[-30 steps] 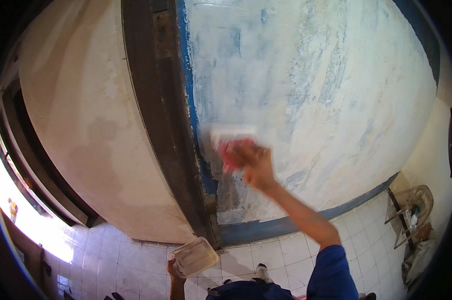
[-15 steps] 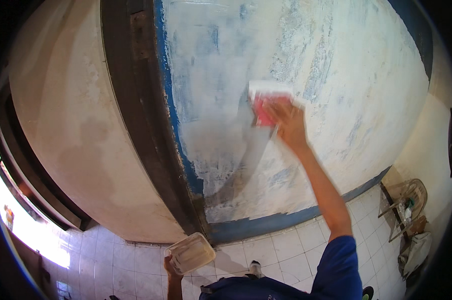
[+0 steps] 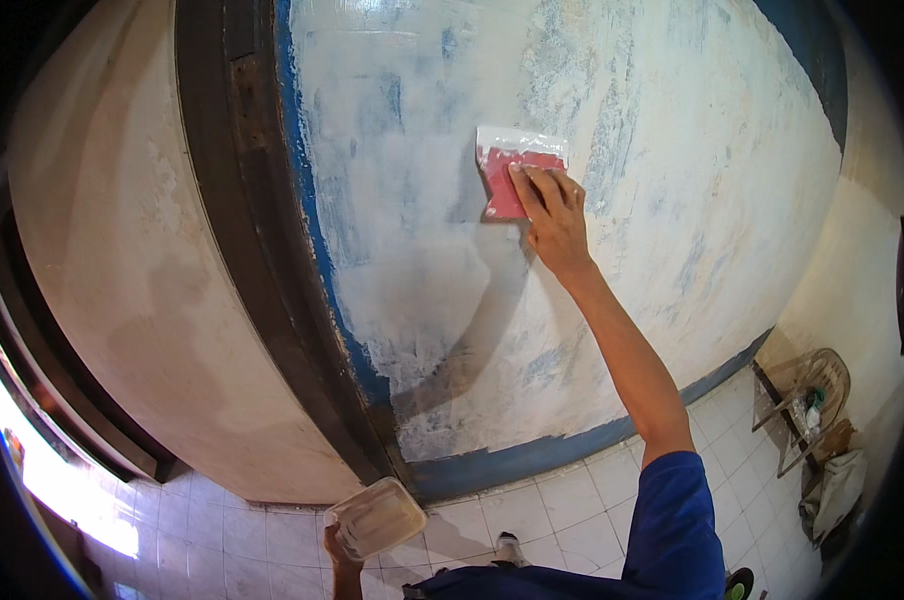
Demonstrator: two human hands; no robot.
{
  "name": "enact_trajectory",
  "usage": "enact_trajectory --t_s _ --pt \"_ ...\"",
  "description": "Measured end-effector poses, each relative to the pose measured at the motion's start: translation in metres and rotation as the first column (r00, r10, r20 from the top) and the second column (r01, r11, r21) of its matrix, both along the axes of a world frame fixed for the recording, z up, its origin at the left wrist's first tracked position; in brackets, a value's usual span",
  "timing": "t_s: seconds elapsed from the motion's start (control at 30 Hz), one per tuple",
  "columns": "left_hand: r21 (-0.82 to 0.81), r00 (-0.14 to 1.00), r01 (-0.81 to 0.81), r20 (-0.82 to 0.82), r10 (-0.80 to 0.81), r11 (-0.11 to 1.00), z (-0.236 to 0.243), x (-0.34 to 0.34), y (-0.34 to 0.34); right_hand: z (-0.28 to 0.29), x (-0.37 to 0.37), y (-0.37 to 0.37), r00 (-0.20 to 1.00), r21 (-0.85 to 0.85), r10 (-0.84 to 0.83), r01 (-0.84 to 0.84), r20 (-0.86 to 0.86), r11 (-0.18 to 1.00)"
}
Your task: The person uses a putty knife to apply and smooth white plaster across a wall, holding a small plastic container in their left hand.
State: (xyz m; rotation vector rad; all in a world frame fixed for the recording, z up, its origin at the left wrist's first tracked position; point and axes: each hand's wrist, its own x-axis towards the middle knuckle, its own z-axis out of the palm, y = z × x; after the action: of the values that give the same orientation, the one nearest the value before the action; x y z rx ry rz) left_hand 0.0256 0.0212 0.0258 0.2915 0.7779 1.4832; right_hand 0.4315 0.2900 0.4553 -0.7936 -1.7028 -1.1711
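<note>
My right hand (image 3: 555,215) grips a red putty spreader (image 3: 507,185), its upper edge coated in white putty and held at the wall. The wall (image 3: 712,200) is blue beneath a patchy layer of white, with blue streaks showing through. Low down, my left hand (image 3: 342,548) holds a shallow rectangular tray (image 3: 377,520) by its left side. Whitish smears cover the inside of the tray. Part of the left hand is hidden under the tray.
A dark vertical post (image 3: 262,220) borders the white-patched wall on the left, beside a beige wall (image 3: 122,260). At right, a chair (image 3: 812,400) with things on it stands by a grey sack (image 3: 834,495). White tiles (image 3: 572,505) cover the floor. Bright light enters at lower left.
The spreader in my right hand has moved up the wall and slightly left, and is no longer blurred. My left hand still holds the tray low down, and the view has shifted a little.
</note>
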Motion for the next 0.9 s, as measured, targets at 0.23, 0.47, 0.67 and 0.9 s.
enact_trajectory --t_s 0.23,0.47,0.67,0.9 --pt "0.031 0.999 0.006 0.053 -0.008 0.999 -0.008 0.000 -0.003 -0.107 0.026 -0.022 0.997 -0.209 -0.082 0.078 -0.007 0.975" --pt "0.062 0.999 -0.021 -0.039 0.023 0.998 0.006 0.002 0.003 0.067 -0.003 -0.042 0.991 0.087 0.133 -0.130 -0.024 0.988" --pt "0.086 0.999 0.038 0.023 -0.040 0.996 0.013 0.019 0.012 0.097 -0.020 -0.020 0.988 -0.006 -0.003 0.004 0.152 1.000" --pt "0.066 0.996 0.079 0.039 -0.082 0.995 -0.006 0.012 0.010 -0.095 0.006 -0.042 0.996 -0.239 0.059 -0.043 0.062 0.970"
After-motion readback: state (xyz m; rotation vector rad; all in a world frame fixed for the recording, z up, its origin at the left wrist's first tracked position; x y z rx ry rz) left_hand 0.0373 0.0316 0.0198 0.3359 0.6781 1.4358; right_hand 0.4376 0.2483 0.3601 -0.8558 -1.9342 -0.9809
